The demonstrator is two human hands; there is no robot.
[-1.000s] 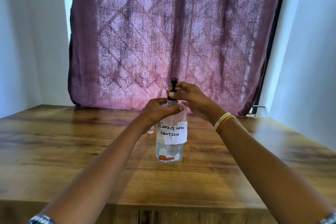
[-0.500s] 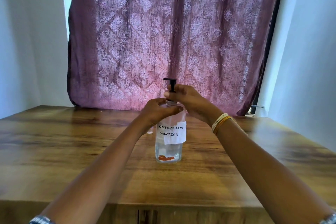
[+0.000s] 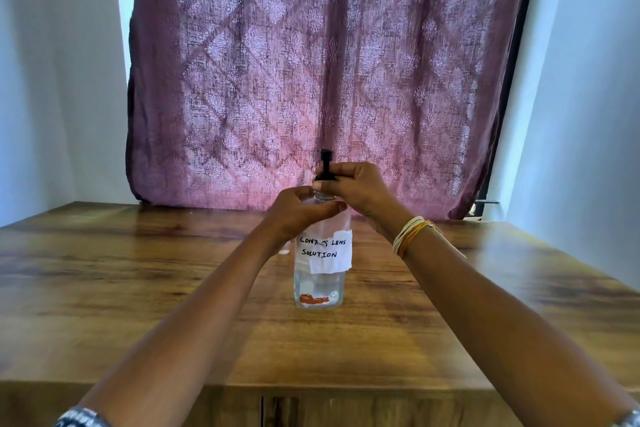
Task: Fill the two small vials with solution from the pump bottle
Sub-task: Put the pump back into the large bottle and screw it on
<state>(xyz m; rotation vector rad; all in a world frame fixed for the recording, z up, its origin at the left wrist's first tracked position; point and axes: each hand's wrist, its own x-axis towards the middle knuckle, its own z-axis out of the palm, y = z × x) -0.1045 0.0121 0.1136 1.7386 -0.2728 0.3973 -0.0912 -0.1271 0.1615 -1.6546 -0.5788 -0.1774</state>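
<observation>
A clear pump bottle (image 3: pixel 320 282) with a white label reading "contact lens solution" stands upright in the middle of the wooden table (image 3: pixel 138 288). My left hand (image 3: pixel 298 211) grips the bottle's shoulder from the left. My right hand (image 3: pixel 356 187) pinches the collar of the black pump head (image 3: pixel 325 163) from the right. A small clear vial (image 3: pixel 284 249) peeks out behind my left wrist, mostly hidden. No second vial shows.
A purple patterned curtain (image 3: pixel 311 73) hangs behind the table's far edge. White walls stand on both sides. The table's front edge runs just below my forearms.
The pump nozzle pointed left half a second ago and now faces along the camera line, so the pump head has turned. Both hands stay where they were on the bottle.
</observation>
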